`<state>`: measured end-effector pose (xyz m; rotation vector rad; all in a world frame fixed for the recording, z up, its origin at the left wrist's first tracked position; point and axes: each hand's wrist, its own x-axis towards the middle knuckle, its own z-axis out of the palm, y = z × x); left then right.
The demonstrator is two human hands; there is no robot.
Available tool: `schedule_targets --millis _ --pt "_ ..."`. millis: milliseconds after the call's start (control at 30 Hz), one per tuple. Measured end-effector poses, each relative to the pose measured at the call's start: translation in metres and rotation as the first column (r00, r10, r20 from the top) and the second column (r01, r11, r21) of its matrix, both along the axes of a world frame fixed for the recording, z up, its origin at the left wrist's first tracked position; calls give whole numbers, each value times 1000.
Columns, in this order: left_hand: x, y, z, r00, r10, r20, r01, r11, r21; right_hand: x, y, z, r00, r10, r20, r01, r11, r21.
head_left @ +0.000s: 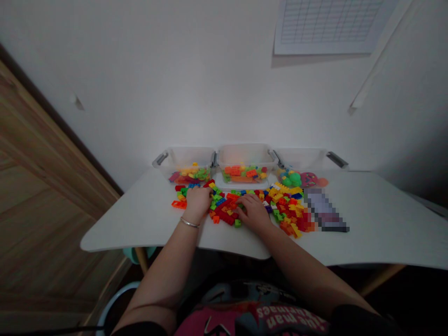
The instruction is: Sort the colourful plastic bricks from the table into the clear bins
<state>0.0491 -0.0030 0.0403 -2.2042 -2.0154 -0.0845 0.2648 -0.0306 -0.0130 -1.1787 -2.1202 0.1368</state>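
Note:
A long heap of colourful toy building bricks (228, 216) lies across the white table. On the heap's left part rests my left hand (198, 203), its fingers curled down among the bricks; whatever they hold is hidden. My right hand (253, 211) reaches over the middle of the heap. Its thumb and fingers are apart and bent over red and green bricks, with no brick plainly gripped. An orange brick (179, 204) lies just left of my left hand. Yellow, red and orange bricks (289, 210) spread to the right of my right hand.
Behind the heap, against the wall, stand three clear plastic boxes: left (191, 156) and middle (245, 156) with bricks inside, right (303, 161) with green and pink toys. A blurred flat device (325, 210) lies at right. The white table (381, 224) has a curved front edge.

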Motion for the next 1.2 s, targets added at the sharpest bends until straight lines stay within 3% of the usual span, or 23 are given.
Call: schedule_targets --millis 567,633,700,767,867,933,1000,1100,1200 --pt "-1 -6 0 996 -84 2 83 992 99 1 2 -3 1000 -12 9 13 1000 -23" --pt "-5 -5 2 998 -53 46 47 991 123 2 2 -3 1000 -13 10 14 1000 -26" --pt "-11 -1 5 979 -44 199 22 993 112 2 2 -3 1000 -15 13 16 999 -28" --pt "-18 6 10 886 -91 454 54 994 94 2 1 -3 1000 -17 20 18 999 -26" --pt "-27 20 23 588 -202 784 79 978 193 1 0 -2 999 -16 31 17 1000 -26" --pt "-31 32 36 408 -275 871 -7 953 304 1 -1 -2 999 -18 29 19 999 -26" --pt "-34 45 50 328 -344 880 -118 909 399 1 -1 -2 999 -27 19 27 999 -27" --pt "-37 63 64 416 -309 855 -288 847 446 0 -1 -2 999 -37 9 37 999 -29" --pt "-40 80 67 550 -113 828 -370 855 363 0 0 -4 999 -47 -3 47 999 -8"
